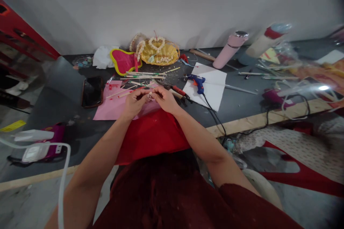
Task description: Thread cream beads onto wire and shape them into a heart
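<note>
Close together over the pink sheet [103, 111], my left hand [133, 103] and my right hand [167, 101] meet fingertip to fingertip. Both pinch a small whitish piece [149, 95], mostly covered by the fingers; its exact kind cannot be made out. Below my wrists a red cloth [153, 137] hangs over the table edge. Just beyond the fingers lie several thin printed paper strips [145, 75]. A red-handled tool [178, 90] rests right of my right hand. Farther right, a blue glue gun [197, 82] sits on white paper [215, 87].
A yellow wicker basket [172, 59] with beaded loops stands at the back, beside a pink yellow-edged pouch [125, 62]. A phone [92, 92] lies left. A pink flask [229, 50] stands back right. The glue gun's black cord [215, 114] runs over the front edge.
</note>
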Demonstrator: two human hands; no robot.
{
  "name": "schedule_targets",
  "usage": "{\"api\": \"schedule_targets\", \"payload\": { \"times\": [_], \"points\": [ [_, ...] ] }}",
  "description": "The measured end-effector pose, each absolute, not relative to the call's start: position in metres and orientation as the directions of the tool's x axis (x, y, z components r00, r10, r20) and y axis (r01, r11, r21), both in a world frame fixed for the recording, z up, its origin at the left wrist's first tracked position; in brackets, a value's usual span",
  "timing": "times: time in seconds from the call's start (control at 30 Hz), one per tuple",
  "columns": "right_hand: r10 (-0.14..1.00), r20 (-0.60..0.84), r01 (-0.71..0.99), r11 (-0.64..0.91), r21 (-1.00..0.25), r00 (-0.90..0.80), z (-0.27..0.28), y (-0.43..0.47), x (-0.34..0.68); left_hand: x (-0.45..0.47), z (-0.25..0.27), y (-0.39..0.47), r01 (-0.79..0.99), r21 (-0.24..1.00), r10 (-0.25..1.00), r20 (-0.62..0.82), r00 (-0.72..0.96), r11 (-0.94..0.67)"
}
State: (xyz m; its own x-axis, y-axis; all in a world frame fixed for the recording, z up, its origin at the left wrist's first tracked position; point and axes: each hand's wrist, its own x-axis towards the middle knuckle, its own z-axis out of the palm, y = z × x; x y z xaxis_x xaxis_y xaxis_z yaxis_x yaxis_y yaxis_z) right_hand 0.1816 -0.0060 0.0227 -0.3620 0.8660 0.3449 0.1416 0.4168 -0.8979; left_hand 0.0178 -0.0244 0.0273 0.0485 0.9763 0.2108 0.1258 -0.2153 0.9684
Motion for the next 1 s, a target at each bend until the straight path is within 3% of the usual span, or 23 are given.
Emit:
{"api": "schedule_targets", "payload": {
  "times": [0.13, 0.27, 0.5, 0.6, 0.73, 0.87, 1.0],
  "points": [
    [0.863, 0.358, 0.2, 0.445, -0.873, -0.358, 0.024, -0.006, 0.184, 0.019, 0.029, -0.025, 0.149, 0.964, 0.976, 0.214, 0.049, -0.219],
    [0.876, 0.374, 0.364, 0.469, -0.804, -0.303, 0.026, -0.004, 0.191, 0.019, 0.027, -0.024, 0.2, 0.957, 0.977, 0.212, 0.01, -0.209],
    [0.889, 0.246, 0.726, 0.457, -0.514, -0.385, 0.024, -0.003, 0.192, 0.013, 0.021, -0.019, 0.185, 0.963, 0.977, 0.208, -0.057, -0.194],
    [0.902, 0.195, 0.776, 0.43, -0.462, -0.384, 0.024, -0.004, 0.19, 0.014, 0.02, -0.019, 0.175, 0.967, 0.979, 0.196, -0.053, -0.184],
    [0.91, 0.268, 0.807, 0.408, -0.428, -0.318, 0.028, -0.002, 0.197, 0.015, 0.022, -0.02, 0.184, 0.965, 0.977, 0.201, -0.068, -0.186],
    [0.947, 0.284, 0.92, 0.237, -0.312, -0.148, 0.037, -0.001, 0.215, 0.015, 0.025, -0.019, 0.189, 0.964, 0.972, 0.208, -0.107, -0.186],
    [0.983, 0.182, 0.97, 0.067, -0.234, -0.024, 0.04, -0.001, 0.232, 0.015, 0.026, -0.019, 0.202, 0.962, 0.974, 0.205, -0.101, -0.181]
  ]
}}
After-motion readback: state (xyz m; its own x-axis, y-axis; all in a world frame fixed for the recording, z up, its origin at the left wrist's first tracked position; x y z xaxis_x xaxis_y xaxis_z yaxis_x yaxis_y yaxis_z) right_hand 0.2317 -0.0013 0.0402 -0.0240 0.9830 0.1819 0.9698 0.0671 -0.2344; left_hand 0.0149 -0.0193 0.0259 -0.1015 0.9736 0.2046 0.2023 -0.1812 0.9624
